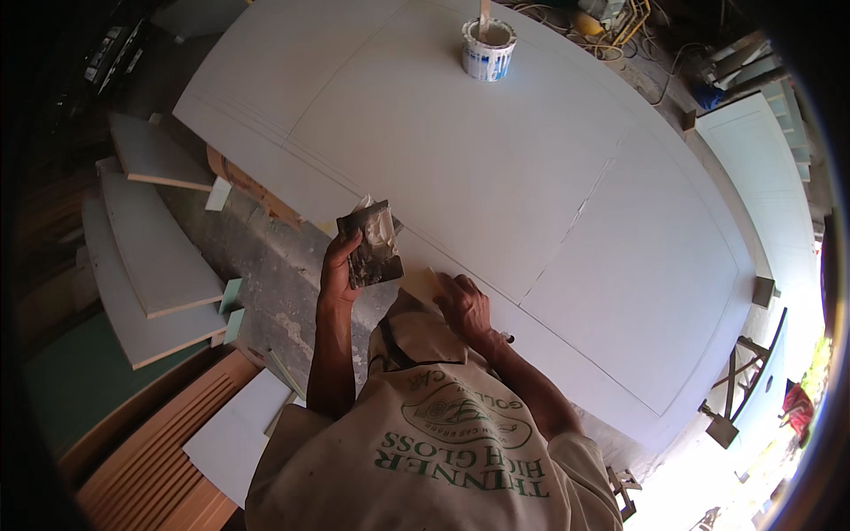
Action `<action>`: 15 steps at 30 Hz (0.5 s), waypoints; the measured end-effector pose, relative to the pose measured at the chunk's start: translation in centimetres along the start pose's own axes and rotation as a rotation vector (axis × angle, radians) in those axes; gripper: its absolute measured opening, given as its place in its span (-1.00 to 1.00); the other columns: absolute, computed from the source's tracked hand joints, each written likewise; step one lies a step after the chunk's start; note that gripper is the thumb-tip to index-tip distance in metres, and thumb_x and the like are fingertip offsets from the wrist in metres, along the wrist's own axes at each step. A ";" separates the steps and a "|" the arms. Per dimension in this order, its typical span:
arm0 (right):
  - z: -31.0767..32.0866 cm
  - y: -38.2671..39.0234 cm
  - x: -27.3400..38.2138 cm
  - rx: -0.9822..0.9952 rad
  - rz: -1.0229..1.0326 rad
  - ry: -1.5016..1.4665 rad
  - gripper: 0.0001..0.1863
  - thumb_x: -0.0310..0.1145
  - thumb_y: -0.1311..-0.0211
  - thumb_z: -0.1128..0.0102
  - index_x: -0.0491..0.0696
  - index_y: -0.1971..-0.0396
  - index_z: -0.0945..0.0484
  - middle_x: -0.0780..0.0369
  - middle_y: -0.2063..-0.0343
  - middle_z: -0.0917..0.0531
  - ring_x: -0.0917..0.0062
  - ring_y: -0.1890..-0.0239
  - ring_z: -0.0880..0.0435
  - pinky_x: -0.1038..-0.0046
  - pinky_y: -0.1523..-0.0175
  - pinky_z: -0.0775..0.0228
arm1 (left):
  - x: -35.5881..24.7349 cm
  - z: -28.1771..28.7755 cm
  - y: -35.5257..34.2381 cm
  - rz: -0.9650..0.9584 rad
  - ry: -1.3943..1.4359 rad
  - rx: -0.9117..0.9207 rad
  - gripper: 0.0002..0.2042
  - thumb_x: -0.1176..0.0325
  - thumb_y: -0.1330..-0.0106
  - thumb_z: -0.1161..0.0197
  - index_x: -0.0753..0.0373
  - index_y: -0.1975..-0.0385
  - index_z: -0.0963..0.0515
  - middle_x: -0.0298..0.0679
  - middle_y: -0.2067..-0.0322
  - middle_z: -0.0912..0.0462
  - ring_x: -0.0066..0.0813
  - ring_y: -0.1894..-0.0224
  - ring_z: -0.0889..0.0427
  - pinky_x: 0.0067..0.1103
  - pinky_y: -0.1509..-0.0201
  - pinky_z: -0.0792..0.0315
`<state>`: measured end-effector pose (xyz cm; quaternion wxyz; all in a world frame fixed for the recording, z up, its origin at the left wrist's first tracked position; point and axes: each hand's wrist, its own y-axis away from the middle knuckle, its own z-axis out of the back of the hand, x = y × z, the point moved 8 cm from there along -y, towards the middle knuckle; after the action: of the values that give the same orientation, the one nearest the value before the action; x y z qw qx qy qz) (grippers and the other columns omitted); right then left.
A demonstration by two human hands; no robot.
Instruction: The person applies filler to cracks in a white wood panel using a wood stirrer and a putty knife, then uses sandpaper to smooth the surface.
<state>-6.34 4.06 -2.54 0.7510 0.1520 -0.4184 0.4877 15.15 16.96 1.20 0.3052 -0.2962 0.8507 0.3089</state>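
Note:
My left hand (pixel 336 273) grips a dark, flat putty board (pixel 379 270), thumb across its face. Thick white putty (pixel 381 227) is heaped on the board's upper part. In my right hand (pixel 465 305), fingers closed, is a pale, flat spreader (pixel 420 285), held low by my apron at the near edge of a large white panel (pixel 522 168). Thin grooves run along the panel, and one on its right side has a rough white streak. On the panel's far part stands a putty-smeared white and blue tub (pixel 488 62) with a wooden stick (pixel 484 16) in it.
Several grey-white boards (pixel 164 239) lie stacked at the left, above brown slatted panels (pixel 168 451). Another white panel (pixel 761 168) stands at the far right, near a metal stand (pixel 739 380). Cables (pixel 655 53) lie on the floor at the back.

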 end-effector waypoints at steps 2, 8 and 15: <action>-0.6 0.3 -2.2 0.053 -0.087 -0.135 -0.59 -0.38 -0.15 -0.46 -0.16 -0.01 -0.66 0.11 0.38 -0.66 0.16 0.36 -0.71 0.22 0.25 -0.56 | 0.9 -0.3 -1.4 0.034 -0.027 0.024 -0.46 0.34 -0.41 -0.34 0.32 -0.36 -0.40 -0.14 -0.14 -0.66 -0.26 -0.14 -0.70 -0.29 -0.23 -0.62; 12.1 -5.4 -9.3 -0.337 -0.421 -0.158 -0.86 -0.39 -0.47 -0.20 -0.10 0.08 -0.53 0.16 0.54 -0.68 0.24 0.55 -0.72 0.27 0.43 -0.53 | 1.3 -3.7 -3.2 0.146 -0.035 0.102 -0.50 0.34 -0.45 -0.27 0.33 -0.35 -0.40 -0.10 -0.19 -0.63 -0.23 -0.17 -0.68 -0.29 -0.25 -0.60; 29.8 -16.0 -20.9 -0.784 -0.409 0.515 -0.77 -0.24 -0.55 -0.05 -0.06 0.06 -0.58 -0.01 0.58 -0.67 -0.03 0.53 -0.68 0.02 0.43 -0.46 | 2.6 -3.7 -5.8 0.242 -0.071 0.122 -0.50 0.32 -0.42 -0.31 0.36 -0.31 -0.44 -0.07 -0.14 -0.66 -0.19 -0.13 -0.71 -0.27 -0.19 -0.63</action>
<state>-10.47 -35.18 2.11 0.9103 -0.1875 -0.3331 0.1586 16.23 9.88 -0.32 0.3129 -0.1612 0.8861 0.3016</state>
